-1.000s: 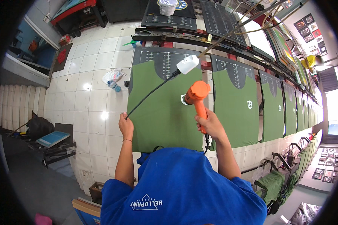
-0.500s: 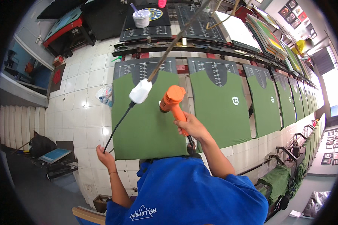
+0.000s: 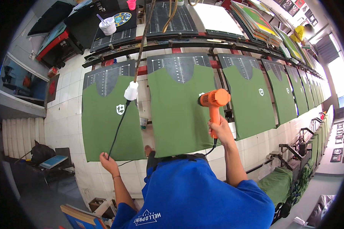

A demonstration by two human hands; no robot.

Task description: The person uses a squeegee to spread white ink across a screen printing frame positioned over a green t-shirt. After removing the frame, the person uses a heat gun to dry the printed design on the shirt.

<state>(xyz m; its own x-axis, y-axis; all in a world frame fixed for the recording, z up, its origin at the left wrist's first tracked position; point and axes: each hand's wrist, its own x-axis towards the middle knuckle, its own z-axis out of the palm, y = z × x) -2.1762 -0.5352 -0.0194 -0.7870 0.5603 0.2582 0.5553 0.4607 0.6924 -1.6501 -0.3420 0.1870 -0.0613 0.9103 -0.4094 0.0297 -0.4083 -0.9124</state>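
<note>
Black cord (image 3: 116,133) across leftmost green shirt (image 3: 95,131)

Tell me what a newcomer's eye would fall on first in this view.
Probably the bright orange heat gun, right of centre, gripped in the right hand with its nozzle over the second shirt from the left. Next, the row of green shirts on dark boards, running off to the right. Then, at left, the black cord between a white connector and the left hand.
</note>
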